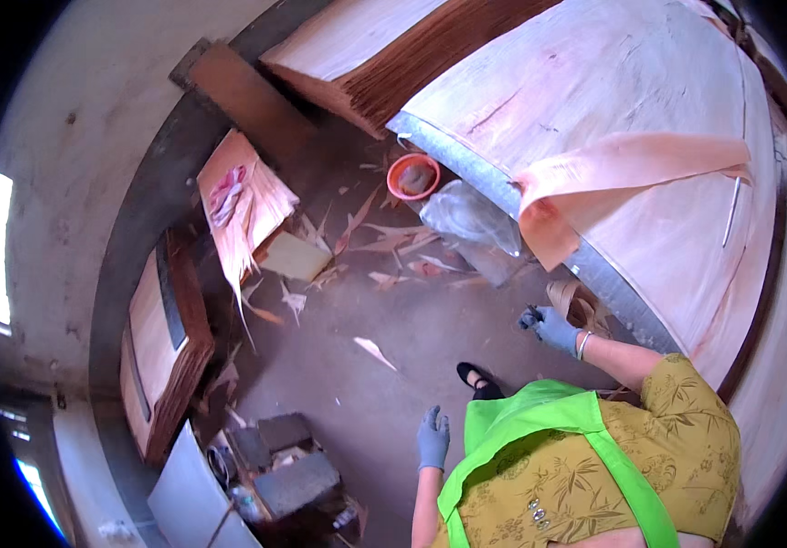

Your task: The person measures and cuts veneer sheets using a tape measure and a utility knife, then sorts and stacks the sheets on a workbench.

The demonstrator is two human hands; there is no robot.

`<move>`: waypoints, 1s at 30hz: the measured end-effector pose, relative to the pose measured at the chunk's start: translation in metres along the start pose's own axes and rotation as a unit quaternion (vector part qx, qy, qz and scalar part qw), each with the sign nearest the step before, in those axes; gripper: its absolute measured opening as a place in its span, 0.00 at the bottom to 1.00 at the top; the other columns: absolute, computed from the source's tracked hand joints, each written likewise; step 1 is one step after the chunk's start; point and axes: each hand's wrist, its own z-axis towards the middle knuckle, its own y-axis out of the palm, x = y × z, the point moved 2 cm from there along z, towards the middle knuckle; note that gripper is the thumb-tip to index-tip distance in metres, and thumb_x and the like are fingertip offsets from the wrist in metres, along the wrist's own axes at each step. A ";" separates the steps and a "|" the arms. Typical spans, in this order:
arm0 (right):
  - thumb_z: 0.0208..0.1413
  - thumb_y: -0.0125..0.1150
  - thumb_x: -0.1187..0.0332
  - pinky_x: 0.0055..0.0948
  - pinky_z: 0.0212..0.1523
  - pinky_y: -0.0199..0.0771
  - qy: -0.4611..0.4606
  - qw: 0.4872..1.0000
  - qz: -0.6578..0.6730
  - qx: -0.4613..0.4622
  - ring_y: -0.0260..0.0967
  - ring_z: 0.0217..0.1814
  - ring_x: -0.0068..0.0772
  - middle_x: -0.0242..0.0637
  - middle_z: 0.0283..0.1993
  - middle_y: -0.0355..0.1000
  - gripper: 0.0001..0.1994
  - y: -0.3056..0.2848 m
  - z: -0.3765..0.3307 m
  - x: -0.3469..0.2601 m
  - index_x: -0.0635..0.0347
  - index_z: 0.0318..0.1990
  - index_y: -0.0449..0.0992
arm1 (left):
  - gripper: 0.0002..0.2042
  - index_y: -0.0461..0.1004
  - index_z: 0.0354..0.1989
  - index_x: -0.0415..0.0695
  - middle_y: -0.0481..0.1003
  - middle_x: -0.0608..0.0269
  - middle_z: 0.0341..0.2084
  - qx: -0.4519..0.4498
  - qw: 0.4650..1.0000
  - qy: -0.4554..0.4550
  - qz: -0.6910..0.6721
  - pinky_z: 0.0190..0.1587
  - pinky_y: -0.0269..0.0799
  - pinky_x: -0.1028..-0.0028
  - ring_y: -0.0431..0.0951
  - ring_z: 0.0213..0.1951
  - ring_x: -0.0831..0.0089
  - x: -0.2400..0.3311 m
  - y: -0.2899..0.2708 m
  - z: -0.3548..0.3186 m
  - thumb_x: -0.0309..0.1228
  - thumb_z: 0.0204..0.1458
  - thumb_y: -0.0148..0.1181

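My left hand [433, 440], in a grey-blue glove, hangs low over the floor beside my green apron, its fingers loosely extended and holding nothing. My right hand [555, 331], gloved alike and with a white bangle at the wrist, is by the near edge of a big veneer stack [594, 82]. Its fingers are curled around a small dark patch; whether that is a held thing or dark fingertips is unclear. Just beyond it lies a curled strip of veneer [576, 303]. A long loose veneer strip [640, 164] rests on the stack, one end folded over its edge.
An orange tub [413, 176] and a clear plastic bag [471, 215] are on the floor by the stack. Veneer scraps [393, 239] litter the ground. More veneer piles [160, 338] line the left wall, near grey blocks [297, 482] and a pale panel [194, 498].
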 end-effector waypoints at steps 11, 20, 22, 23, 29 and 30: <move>0.54 0.53 0.69 0.35 0.36 0.68 0.006 0.983 -0.156 0.101 0.70 0.33 0.40 0.42 0.32 0.74 0.07 0.081 0.180 -0.118 0.62 0.37 0.73 | 0.17 0.69 0.49 0.39 0.72 0.45 0.44 -0.021 0.999 0.044 0.026 0.48 0.68 0.62 0.72 0.46 0.50 -0.038 -0.120 0.192 0.32 0.51 0.53; 0.55 0.47 0.65 0.46 0.42 0.69 0.124 0.925 -0.309 0.184 0.70 0.41 0.55 0.53 0.42 0.71 0.19 0.090 0.373 -0.094 0.57 0.55 0.64 | 0.18 0.69 0.50 0.39 0.72 0.45 0.44 -0.181 0.983 -0.008 0.020 0.48 0.68 0.63 0.73 0.46 0.52 -0.048 -0.120 0.320 0.34 0.52 0.53; 0.54 0.45 0.65 0.48 0.41 0.69 0.181 0.915 -0.296 0.207 0.70 0.41 0.56 0.54 0.42 0.71 0.20 0.079 0.399 -0.084 0.57 0.56 0.63 | 0.18 0.69 0.50 0.39 0.72 0.45 0.45 -0.229 0.971 -0.015 0.071 0.48 0.68 0.63 0.73 0.46 0.53 -0.052 -0.127 0.349 0.33 0.52 0.53; 0.54 0.45 0.65 0.48 0.41 0.69 0.172 0.923 -0.276 0.204 0.70 0.41 0.56 0.54 0.42 0.71 0.21 0.097 0.419 -0.099 0.57 0.56 0.63 | 0.18 0.69 0.51 0.39 0.72 0.45 0.45 -0.168 0.972 -0.121 -0.109 0.49 0.68 0.63 0.73 0.47 0.53 -0.116 -0.118 0.356 0.33 0.52 0.52; 0.54 0.42 0.65 0.48 0.44 0.70 0.287 0.887 -0.227 0.283 0.70 0.43 0.56 0.57 0.43 0.71 0.20 0.068 0.454 -0.046 0.60 0.54 0.64 | 0.18 0.69 0.50 0.38 0.71 0.45 0.45 -0.198 0.978 0.056 0.048 0.49 0.67 0.64 0.72 0.47 0.52 0.011 -0.170 0.467 0.32 0.53 0.51; 0.54 0.42 0.64 0.47 0.44 0.70 0.290 0.882 -0.236 0.286 0.70 0.44 0.56 0.57 0.43 0.71 0.20 0.073 0.460 -0.049 0.60 0.54 0.64 | 0.18 0.69 0.50 0.38 0.71 0.45 0.46 -0.190 0.977 0.067 0.068 0.49 0.67 0.64 0.72 0.47 0.52 0.020 -0.178 0.482 0.32 0.53 0.51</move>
